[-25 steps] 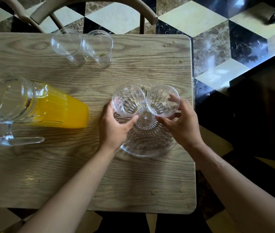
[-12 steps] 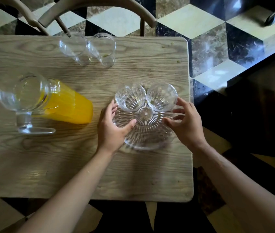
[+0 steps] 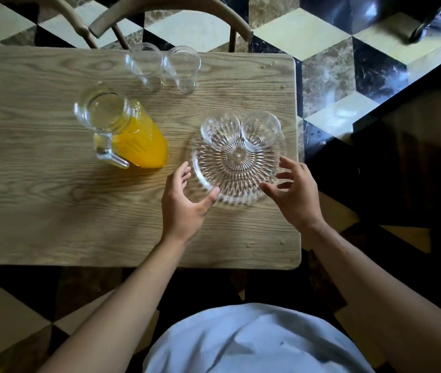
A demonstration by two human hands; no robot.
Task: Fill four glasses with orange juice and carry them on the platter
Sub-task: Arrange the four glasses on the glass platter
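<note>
A clear ribbed glass platter (image 3: 237, 181) lies on the wooden table (image 3: 52, 211), near its right edge. Two empty glasses (image 3: 220, 131) (image 3: 260, 129) stand side by side on the platter's far half. Two more empty glasses (image 3: 144, 64) (image 3: 183, 67) stand at the table's far edge. A glass jug of orange juice (image 3: 130, 135) stands left of the platter, handle toward me. My left hand (image 3: 184, 203) is open at the platter's near-left rim, its thumb at the rim. My right hand (image 3: 294, 192) is open at the near-right rim, holding nothing.
A wooden chair back (image 3: 171, 12) stands behind the table's far edge. The table's right edge (image 3: 298, 162) lies just past the platter, with a chequered marble floor (image 3: 321, 49) beyond. Small crumbs (image 3: 268, 65) dot the table's far right corner.
Both hands have let go of the two glasses on the platter and drawn back toward me to its near rim. The camera has pulled back and upward.
</note>
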